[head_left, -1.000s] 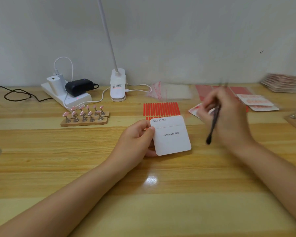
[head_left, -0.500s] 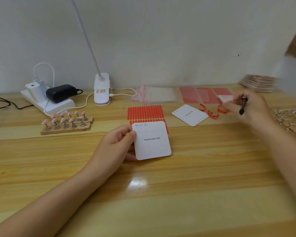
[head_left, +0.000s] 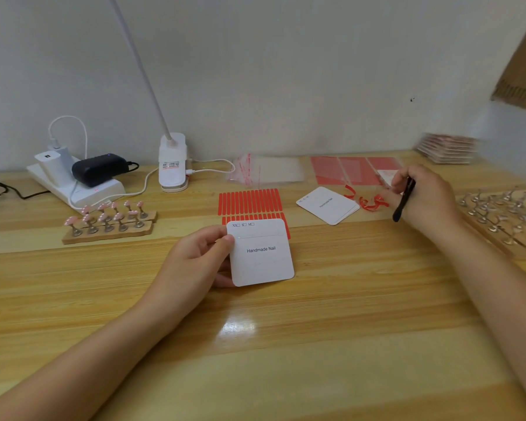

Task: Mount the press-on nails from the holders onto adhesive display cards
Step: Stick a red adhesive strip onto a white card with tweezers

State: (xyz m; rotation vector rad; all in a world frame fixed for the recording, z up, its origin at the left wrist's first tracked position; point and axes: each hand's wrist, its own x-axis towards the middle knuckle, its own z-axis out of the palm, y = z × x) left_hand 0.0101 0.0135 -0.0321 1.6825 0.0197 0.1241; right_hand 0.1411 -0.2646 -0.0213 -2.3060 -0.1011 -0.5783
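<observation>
Evidently prep: left hand (head_left: 195, 262) pinches the blank display card (head_left: 260, 253); right hand (head_left: 428, 196) grips black tweezers (head_left: 404, 199) near peeled red liners (head_left: 369, 202). Next, lift a nail from the holders (head_left: 110, 221).

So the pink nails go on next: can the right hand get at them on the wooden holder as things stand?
Probably not directly: the right hand is far right, the wooden holder far left, with the left hand and its card between.

Your left hand (head_left: 195, 262) and right hand (head_left: 428, 199) are bare, both forearms uncovered up to the frame edge, fingernails short.
</observation>
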